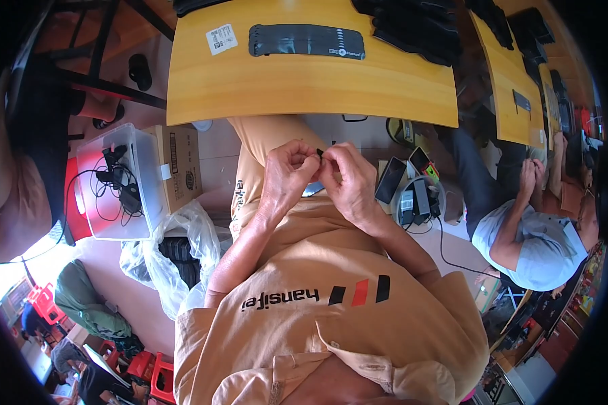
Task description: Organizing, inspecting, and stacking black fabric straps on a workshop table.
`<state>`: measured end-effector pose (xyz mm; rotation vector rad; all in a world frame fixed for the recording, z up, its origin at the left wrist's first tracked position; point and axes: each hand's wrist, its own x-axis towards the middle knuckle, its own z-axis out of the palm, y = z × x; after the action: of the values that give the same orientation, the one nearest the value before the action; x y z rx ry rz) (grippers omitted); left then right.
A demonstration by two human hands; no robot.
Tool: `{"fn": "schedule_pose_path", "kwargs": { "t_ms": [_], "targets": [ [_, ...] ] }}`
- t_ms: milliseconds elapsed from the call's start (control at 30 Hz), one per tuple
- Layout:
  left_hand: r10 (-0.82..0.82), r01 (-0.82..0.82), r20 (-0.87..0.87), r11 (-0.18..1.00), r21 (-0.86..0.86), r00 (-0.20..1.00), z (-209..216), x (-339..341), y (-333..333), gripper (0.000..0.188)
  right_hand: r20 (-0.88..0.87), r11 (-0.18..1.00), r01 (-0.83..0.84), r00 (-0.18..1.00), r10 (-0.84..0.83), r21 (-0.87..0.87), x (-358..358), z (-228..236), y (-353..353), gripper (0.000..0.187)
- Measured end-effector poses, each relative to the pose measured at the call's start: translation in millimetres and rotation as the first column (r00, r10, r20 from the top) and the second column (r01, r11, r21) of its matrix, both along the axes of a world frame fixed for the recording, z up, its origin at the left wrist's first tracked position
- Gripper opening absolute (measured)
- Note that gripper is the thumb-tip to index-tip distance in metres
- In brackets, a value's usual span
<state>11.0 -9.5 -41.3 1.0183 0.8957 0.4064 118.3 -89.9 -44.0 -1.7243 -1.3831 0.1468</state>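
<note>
1. Head view: the person's left hand (287,172) and right hand (348,179) meet in front of the chest, below the near edge of the yellow wooden table (304,81).
2. Both hands' fingers are curled closed, fingertips pressed together around a small black piece (319,152) (too small to tell its kind). It sits pinched between the two hands, just above the lap.
3. On the table, well apart from the hands: a flat black strip (304,40), a white label (221,38) just beside it on its left, and a pile of black parts (412,27) at the far right.
4. To the person's left on the floor: a clear plastic bin (118,185) holding black cables, a cardboard box (181,165) touching it, and a clear plastic bag (175,256) nearer.
5. To the right: a co-worker in a grey shirt (540,246), seated at the next table, hands raised together.
</note>
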Motion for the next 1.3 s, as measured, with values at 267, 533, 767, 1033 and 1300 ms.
{"fn": "schedule_pose_path", "kwargs": {
  "t_ms": [267,533,767,1033,1300],
  "targets": [
    [-0.088,0.096,-0.102,0.993,0.076,0.991,0,-3,1,0.011,0.068,0.996,-0.059,0.996,0.063,-0.062,-5,0,-5,0.019],
    [0.031,-0.033,-0.018,0.993,-0.112,0.999,-14,-3,-9,0.014,0.285,0.985,-0.116,0.947,0.149,-0.130,-6,-3,-9,0.021],
    [0.091,-0.081,0.017,0.943,-0.322,0.996,-18,-1,-15,0.016,0.190,0.993,-0.073,0.978,0.089,-0.091,0,-9,-8,0.020],
    [-0.145,0.179,-0.238,0.975,0.128,0.960,-33,1,-9,0.022,-0.011,0.992,-0.069,0.998,0.068,-0.107,3,-14,-7,0.020],
    [-0.112,0.116,-0.077,0.992,0.055,0.991,-31,2,-10,0.021,-0.125,0.986,-0.092,0.989,0.075,-0.139,6,-14,-3,0.016]
  ]
}}
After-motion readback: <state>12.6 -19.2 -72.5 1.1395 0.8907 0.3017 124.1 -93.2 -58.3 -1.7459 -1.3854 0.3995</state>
